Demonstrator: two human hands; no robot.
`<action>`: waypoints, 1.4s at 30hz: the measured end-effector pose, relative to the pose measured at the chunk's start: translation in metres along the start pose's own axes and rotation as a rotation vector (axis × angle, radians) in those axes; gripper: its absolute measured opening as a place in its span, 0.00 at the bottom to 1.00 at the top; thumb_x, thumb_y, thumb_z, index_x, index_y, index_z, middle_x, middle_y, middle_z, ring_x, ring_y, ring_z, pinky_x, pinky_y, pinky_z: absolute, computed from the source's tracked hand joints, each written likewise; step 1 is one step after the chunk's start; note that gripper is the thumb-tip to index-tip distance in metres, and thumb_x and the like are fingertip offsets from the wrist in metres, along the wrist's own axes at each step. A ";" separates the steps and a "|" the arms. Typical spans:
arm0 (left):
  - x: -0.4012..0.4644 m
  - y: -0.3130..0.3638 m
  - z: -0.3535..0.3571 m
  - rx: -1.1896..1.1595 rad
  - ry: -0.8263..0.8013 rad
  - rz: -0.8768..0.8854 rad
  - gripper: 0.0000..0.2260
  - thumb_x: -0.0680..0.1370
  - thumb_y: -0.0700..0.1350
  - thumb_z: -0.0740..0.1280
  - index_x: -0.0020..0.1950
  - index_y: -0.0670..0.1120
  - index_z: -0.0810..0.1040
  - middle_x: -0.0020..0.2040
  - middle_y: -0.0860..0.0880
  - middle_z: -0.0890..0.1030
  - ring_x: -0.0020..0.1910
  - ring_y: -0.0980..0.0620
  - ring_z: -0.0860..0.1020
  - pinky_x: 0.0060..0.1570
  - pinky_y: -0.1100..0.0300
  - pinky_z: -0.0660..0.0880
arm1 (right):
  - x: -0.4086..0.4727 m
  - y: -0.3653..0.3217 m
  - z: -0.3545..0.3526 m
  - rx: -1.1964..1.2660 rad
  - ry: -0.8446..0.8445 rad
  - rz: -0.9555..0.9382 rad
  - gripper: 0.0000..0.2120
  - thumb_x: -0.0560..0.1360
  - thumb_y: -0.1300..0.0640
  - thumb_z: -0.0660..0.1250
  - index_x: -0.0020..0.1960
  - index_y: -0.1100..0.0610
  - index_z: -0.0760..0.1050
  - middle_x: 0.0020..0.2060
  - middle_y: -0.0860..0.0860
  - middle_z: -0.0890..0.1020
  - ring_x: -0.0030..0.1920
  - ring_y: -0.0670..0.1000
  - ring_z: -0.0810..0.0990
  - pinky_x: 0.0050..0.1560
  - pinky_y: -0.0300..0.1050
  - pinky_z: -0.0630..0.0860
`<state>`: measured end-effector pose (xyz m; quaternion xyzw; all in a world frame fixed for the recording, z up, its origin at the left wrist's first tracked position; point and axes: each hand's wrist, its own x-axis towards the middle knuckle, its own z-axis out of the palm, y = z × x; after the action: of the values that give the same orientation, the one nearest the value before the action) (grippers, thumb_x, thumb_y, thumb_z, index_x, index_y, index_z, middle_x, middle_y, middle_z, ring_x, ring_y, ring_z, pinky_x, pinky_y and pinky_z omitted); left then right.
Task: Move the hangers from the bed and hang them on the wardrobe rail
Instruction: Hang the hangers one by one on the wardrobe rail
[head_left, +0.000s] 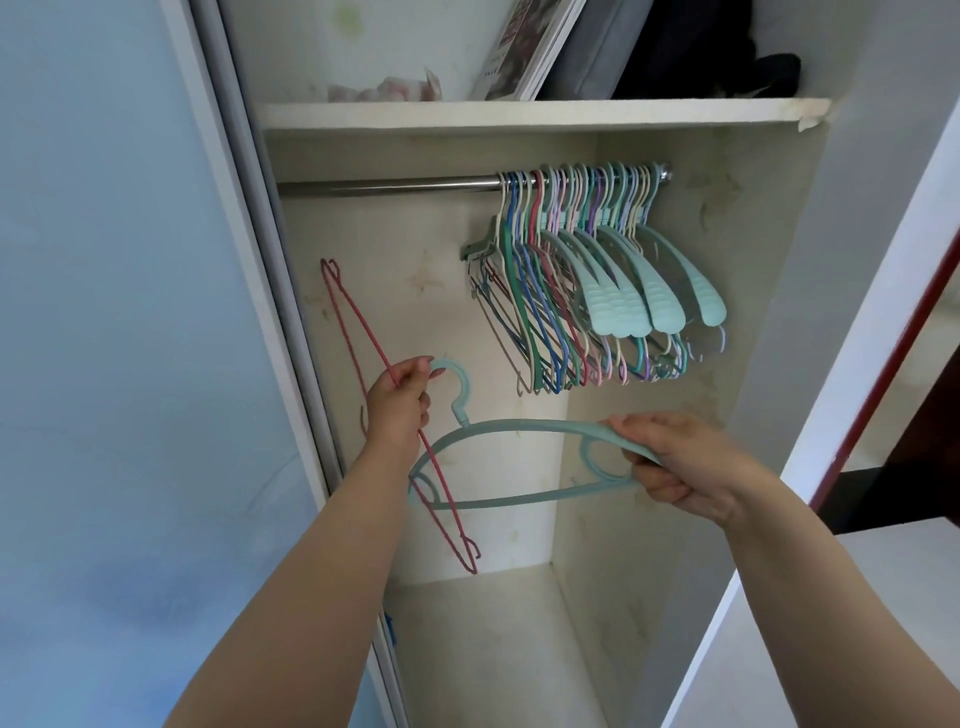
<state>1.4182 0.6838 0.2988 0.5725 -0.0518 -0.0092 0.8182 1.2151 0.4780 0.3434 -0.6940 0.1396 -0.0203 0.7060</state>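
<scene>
Right hand (685, 462) grips teal hanger (519, 426) below rail (389, 185).

A leaning book (524, 47), grey fabric (592, 47) and dark clothing (701, 47) sit on the shelf (519, 115).

You have one view only, from the camera on your head, wide-angled and close to the open wardrobe. It faces forward and tilts up: the rail (384, 185) runs across at 12 o'clock under the shelf (519, 113), and your forearms reach in from 6 o'clock.
</scene>
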 end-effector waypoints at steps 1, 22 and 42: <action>0.002 0.000 -0.001 -0.011 -0.030 -0.004 0.05 0.80 0.41 0.64 0.48 0.46 0.79 0.40 0.50 0.82 0.23 0.58 0.61 0.20 0.68 0.57 | 0.001 -0.001 -0.002 0.012 -0.003 0.008 0.14 0.80 0.55 0.61 0.36 0.56 0.66 0.26 0.50 0.57 0.20 0.43 0.54 0.18 0.29 0.51; 0.001 0.016 -0.009 0.115 -0.010 -0.199 0.13 0.83 0.43 0.51 0.60 0.55 0.72 0.30 0.52 0.66 0.23 0.57 0.60 0.20 0.66 0.54 | 0.095 -0.091 0.100 0.158 0.429 -0.489 0.13 0.81 0.54 0.57 0.40 0.60 0.68 0.27 0.50 0.63 0.23 0.47 0.62 0.22 0.38 0.60; -0.039 0.018 -0.014 0.112 -0.097 0.058 0.14 0.83 0.38 0.51 0.50 0.53 0.72 0.32 0.53 0.71 0.32 0.55 0.63 0.34 0.60 0.60 | 0.149 -0.060 0.095 0.098 0.584 -0.351 0.10 0.80 0.49 0.58 0.51 0.56 0.70 0.34 0.49 0.72 0.28 0.49 0.69 0.25 0.38 0.70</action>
<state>1.3803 0.7058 0.3077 0.6146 -0.1084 -0.0106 0.7813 1.3897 0.5355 0.3769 -0.6374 0.2134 -0.3461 0.6546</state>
